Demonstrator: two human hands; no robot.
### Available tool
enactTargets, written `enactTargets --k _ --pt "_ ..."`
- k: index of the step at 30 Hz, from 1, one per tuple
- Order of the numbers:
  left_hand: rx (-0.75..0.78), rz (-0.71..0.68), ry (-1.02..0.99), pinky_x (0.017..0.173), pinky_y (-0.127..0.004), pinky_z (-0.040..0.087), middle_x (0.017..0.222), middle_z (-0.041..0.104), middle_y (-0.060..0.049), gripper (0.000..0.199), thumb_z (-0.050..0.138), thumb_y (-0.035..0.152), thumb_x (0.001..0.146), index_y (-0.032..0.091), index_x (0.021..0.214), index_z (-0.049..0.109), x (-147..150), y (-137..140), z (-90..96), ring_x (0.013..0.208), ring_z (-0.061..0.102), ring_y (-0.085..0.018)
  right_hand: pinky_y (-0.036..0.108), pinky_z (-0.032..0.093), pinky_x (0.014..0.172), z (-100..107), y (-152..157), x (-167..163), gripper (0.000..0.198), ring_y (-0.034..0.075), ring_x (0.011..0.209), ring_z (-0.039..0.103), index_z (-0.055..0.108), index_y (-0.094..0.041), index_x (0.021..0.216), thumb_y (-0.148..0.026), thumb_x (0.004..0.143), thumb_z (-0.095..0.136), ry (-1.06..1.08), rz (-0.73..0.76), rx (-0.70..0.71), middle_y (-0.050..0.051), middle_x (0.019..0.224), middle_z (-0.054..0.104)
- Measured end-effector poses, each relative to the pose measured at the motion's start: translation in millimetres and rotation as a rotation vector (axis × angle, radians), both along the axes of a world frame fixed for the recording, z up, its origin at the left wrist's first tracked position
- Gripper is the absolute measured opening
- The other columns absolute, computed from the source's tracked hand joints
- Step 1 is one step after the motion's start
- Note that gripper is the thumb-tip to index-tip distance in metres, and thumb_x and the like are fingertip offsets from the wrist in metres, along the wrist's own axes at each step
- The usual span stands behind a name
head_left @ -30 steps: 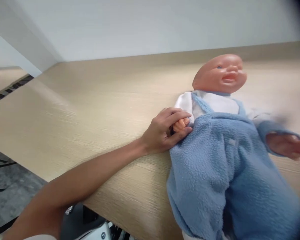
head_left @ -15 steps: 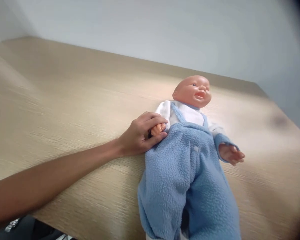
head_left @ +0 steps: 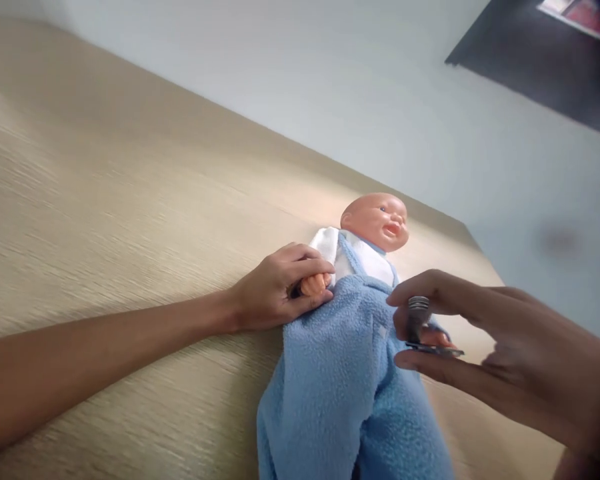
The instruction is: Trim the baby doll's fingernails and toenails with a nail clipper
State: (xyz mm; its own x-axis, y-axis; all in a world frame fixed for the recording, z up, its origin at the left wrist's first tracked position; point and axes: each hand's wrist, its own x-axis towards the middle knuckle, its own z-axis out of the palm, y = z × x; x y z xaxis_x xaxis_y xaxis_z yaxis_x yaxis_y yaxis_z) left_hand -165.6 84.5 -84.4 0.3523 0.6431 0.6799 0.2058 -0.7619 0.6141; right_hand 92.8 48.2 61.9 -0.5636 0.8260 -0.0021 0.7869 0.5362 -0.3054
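A baby doll [head_left: 330, 347] in blue fleece dungarees and a white top lies on its back on the wooden table. My left hand [head_left: 285, 283] is closed around the doll's small hand [head_left: 314, 285] at its side, fingers above and thumb below. Over the doll's other arm is my right hand [head_left: 485, 340], pinching a small flat metal nail clipper [head_left: 435, 349] between thumb and fingers. A silver ring [head_left: 419, 303] shows on one of its fingers. The doll's far hand [head_left: 436, 339] is partly hidden behind my right hand.
The light wood table [head_left: 130, 200] stretches left and ends at a pale wall [head_left: 280, 73]. A dark panel [head_left: 530, 60] with a bright patch is at the upper right. The table's right edge runs down behind my right hand.
My right hand has come into view from the right with the nail clipper. The view has tilted and shifted; my left hand keeps hold of the doll's hand.
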Motion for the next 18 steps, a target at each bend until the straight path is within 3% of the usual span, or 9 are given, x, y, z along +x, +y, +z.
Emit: enactTargets --k 3,7,10,14,16,18 --pt "-0.039 -0.015 -0.022 0.094 -0.035 0.054 0.111 0.069 -0.010 0.027 0.070 0.029 0.094 0.013 0.116 0.070 1 0 -0.1 0.105 0.064 -0.020 0.022 0.052 0.052 2 10 -19 0.034 0.012 0.059 0.058 0.068 -0.034 0.114 -0.050 0.086 0.079 0.047 0.005 -0.195 -0.002 0.080 0.068" --pt "-0.042 -0.023 -0.031 0.095 -0.034 0.055 0.111 0.069 -0.011 0.027 0.069 0.029 0.094 0.013 0.117 0.070 0 0 1.2 0.105 0.064 -0.020 0.015 0.048 0.044 -5 12 -40 0.033 0.008 0.055 0.058 0.072 -0.029 0.103 -0.034 0.076 0.091 0.376 -0.111 -0.422 -0.003 0.077 0.070" --pt "-0.015 -0.032 -0.032 0.094 -0.034 0.055 0.111 0.070 -0.011 0.025 0.067 0.030 0.095 0.014 0.114 0.070 0 1 1.0 0.105 0.065 -0.021 0.013 0.051 0.045 -15 13 -49 0.029 0.009 0.056 0.062 0.072 -0.027 0.105 -0.024 0.080 0.087 0.564 -0.032 -0.534 -0.002 0.078 0.072" --pt "0.018 -0.038 -0.036 0.094 -0.036 0.056 0.112 0.070 -0.012 0.025 0.066 0.032 0.096 0.016 0.115 0.069 -1 4 -2.1 0.105 0.066 -0.022 0.017 0.062 0.055 -22 9 -54 0.033 0.012 0.063 0.071 0.072 -0.028 0.116 -0.019 0.086 0.080 0.558 0.129 -0.498 -0.001 0.080 0.074" --pt "0.013 -0.044 -0.028 0.094 -0.035 0.056 0.113 0.070 -0.012 0.025 0.066 0.029 0.095 0.017 0.116 0.069 -1 4 -3.7 0.106 0.066 -0.022 0.016 0.064 0.056 -22 3 -55 0.037 0.013 0.066 0.074 0.070 -0.029 0.122 -0.020 0.088 0.079 0.447 0.161 -0.367 -0.002 0.085 0.076" --pt "0.009 -0.047 -0.023 0.093 -0.034 0.056 0.114 0.070 -0.012 0.025 0.066 0.027 0.094 0.017 0.117 0.069 -1 4 -4.8 0.105 0.066 -0.022 0.014 0.064 0.058 -22 -5 -55 0.031 0.012 0.067 0.075 0.069 -0.028 0.122 -0.028 0.092 0.076 0.322 0.194 -0.138 -0.002 0.089 0.078"
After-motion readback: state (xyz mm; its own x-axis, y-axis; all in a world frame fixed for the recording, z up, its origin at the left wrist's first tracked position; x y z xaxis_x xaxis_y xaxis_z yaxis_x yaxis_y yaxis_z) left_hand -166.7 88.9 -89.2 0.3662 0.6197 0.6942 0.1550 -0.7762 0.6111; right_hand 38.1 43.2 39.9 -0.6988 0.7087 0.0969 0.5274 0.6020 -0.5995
